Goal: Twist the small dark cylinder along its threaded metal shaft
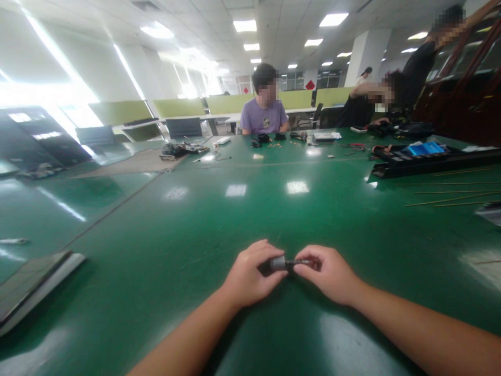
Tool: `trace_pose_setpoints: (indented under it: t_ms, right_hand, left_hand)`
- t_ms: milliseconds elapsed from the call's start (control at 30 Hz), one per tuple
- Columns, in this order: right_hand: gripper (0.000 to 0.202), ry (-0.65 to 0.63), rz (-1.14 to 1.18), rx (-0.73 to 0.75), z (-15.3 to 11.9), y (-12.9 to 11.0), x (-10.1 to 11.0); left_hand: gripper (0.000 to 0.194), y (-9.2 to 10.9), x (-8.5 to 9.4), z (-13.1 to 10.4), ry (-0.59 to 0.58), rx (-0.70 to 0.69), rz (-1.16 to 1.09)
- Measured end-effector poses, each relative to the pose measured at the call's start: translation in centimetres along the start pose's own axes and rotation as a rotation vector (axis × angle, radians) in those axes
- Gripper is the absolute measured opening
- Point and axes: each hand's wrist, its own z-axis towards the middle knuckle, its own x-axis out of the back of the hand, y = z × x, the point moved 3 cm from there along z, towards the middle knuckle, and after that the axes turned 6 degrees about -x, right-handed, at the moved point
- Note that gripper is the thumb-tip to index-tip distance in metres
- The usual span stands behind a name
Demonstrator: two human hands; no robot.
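Just above the green table point(188, 219), my left hand point(252, 274) is wrapped round the wide end of a small dark cylindrical object with a grey band point(278, 263). A thin dark shaft runs from it to the right. My right hand point(331, 274) pinches the far end of that shaft between thumb and fingers. The object lies roughly level between both hands. What exactly it is, I cannot make out.
A folder-like flat item point(35, 284) lies at the left. At the right are thin rods point(454, 192) and a black tray point(415, 163) with a blue item. Across the table sits a person in a purple shirt point(264, 116), behind small dark parts point(260, 140).
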Motion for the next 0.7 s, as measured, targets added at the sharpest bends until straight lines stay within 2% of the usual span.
trace_pose_setpoints:
  t_ms: [700]
  right_hand:
    - [0.017,0.02,0.072,-0.031,0.01,0.48,-0.12]
  left_hand:
    - [0.028,0.0,0.15,0.05,0.031,-0.014,-0.006]
